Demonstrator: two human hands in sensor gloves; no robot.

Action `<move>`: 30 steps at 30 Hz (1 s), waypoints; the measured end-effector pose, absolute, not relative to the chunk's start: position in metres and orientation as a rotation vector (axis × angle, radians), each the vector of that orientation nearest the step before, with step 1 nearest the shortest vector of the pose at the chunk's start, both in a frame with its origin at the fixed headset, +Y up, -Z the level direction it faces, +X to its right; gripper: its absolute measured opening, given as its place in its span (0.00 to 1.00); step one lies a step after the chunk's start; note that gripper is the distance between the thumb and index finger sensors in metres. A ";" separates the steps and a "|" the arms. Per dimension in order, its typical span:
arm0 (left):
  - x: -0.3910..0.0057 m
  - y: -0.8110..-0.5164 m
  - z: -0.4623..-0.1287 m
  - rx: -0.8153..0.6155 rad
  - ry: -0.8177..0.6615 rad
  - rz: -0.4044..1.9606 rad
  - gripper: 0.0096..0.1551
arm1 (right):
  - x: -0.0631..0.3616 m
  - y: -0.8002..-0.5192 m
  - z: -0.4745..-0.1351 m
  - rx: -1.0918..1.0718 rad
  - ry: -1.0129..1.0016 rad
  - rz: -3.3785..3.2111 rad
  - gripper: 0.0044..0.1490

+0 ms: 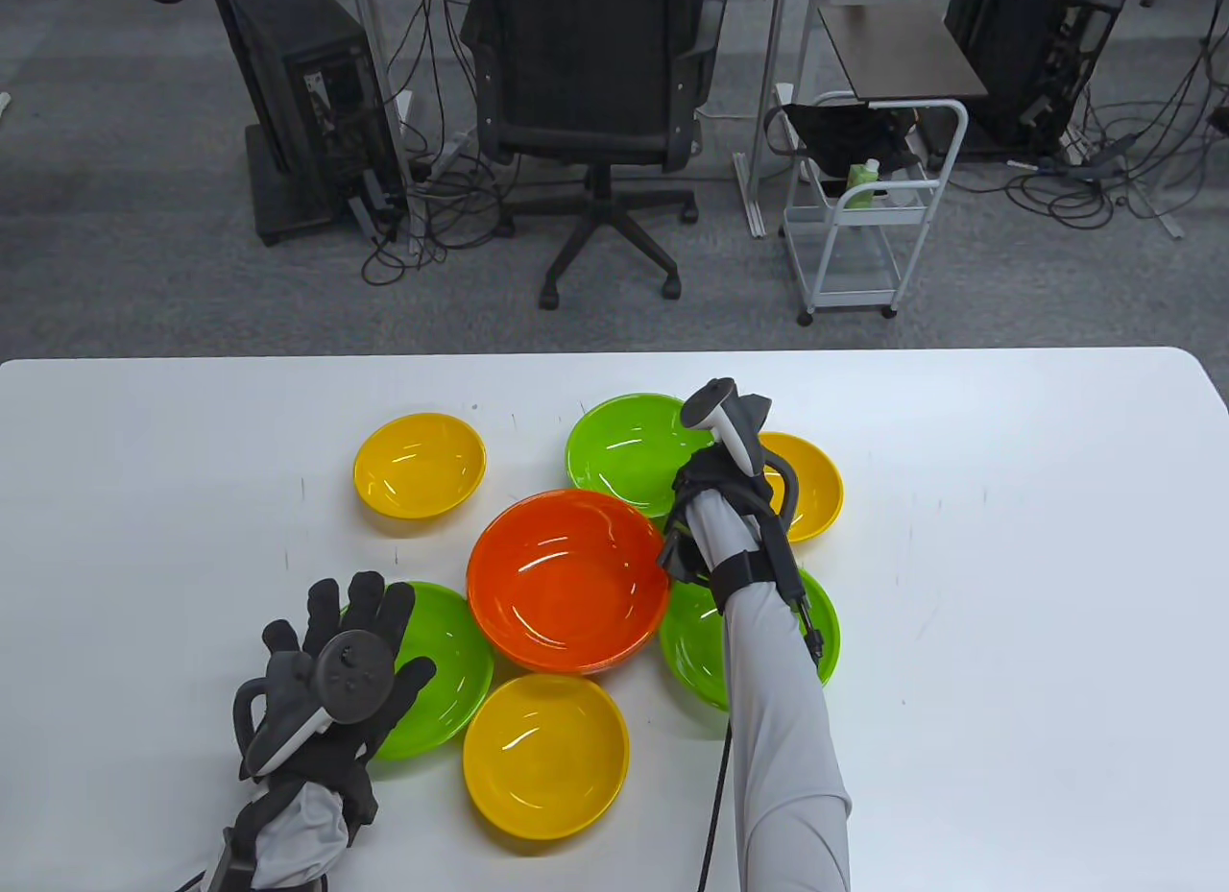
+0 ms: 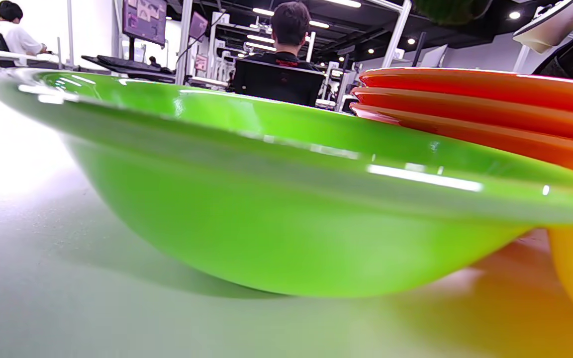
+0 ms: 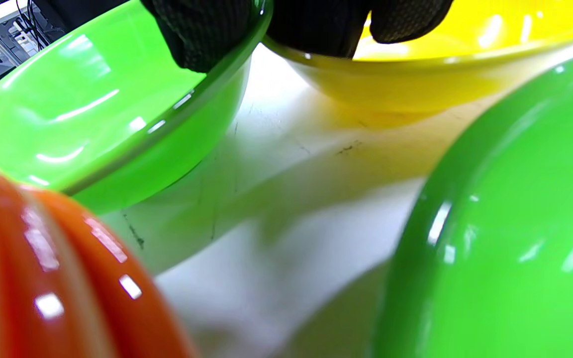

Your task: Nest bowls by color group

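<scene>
Hands (image 1: 715, 508) amid crowded bowls (image 1: 566, 580)

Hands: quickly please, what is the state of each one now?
Left hand: open, fingers spread over the near-left green bowl, holding nothing.
Right hand: fingers on the rim of the far green bowl; full grip cannot be told.

Orange bowls (image 1: 566, 577) – nested stack, table centre, upright; three rims visible in left wrist view. Green bowls, three, separate: far one (image 1: 629, 448), near-left one (image 1: 442, 671), near-right one (image 1: 696, 642) – all just beside orange stack. Yellow bowls, three, unstacked: far-left (image 1: 420, 464), far-right (image 1: 816, 484), near (image 1: 545, 756).
</scene>
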State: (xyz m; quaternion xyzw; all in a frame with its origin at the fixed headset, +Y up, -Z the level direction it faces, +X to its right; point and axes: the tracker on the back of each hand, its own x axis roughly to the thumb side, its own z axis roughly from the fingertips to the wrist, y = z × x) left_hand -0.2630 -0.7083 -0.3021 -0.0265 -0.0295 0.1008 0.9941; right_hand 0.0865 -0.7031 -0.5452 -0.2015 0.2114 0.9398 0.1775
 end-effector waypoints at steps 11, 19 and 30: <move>-0.264 -0.709 -0.302 -0.046 -0.062 0.209 0.46 | 0.086 -0.694 -0.543 -0.572 0.451 2.556 0.34; -0.264 -0.709 -0.302 -0.037 -0.058 0.211 0.46 | 0.090 -0.693 -0.541 -0.526 0.342 2.449 0.34; -0.263 -0.711 -0.301 -0.039 -0.064 0.194 0.46 | 0.109 -0.658 -0.513 -0.409 0.030 2.341 0.33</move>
